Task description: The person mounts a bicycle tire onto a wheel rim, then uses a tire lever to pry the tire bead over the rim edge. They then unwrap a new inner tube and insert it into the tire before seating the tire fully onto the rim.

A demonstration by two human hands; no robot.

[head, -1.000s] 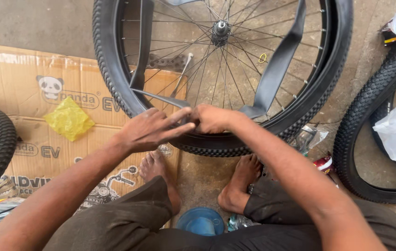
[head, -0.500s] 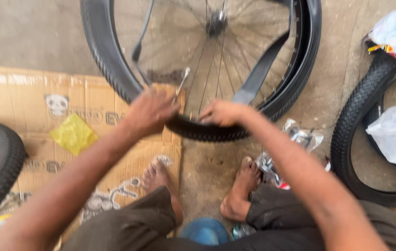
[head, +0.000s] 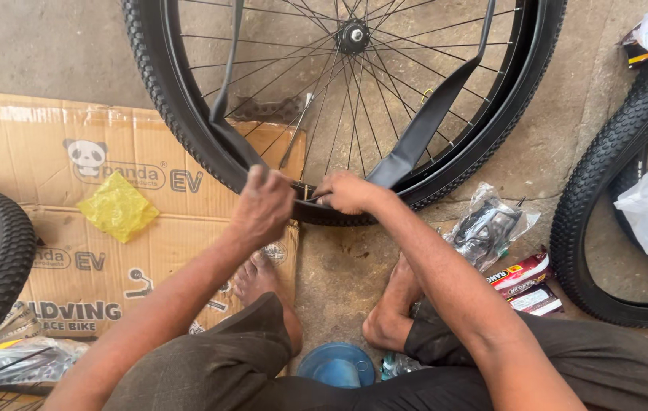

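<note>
While both hands (head: 305, 202) pinch, inner tube (head: 423, 129) between

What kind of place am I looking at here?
Likely a bicycle repair spot on a concrete floor: a spoked wheel, spare tyres lying about, and flattened cardboard as a work mat.

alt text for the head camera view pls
A seated person's left hand and right hand pinch a black inner tube at the near rim of a spoked bicycle wheel. It stands on concrete beside flattened cardboard; a loose tyre lies at right.
</note>
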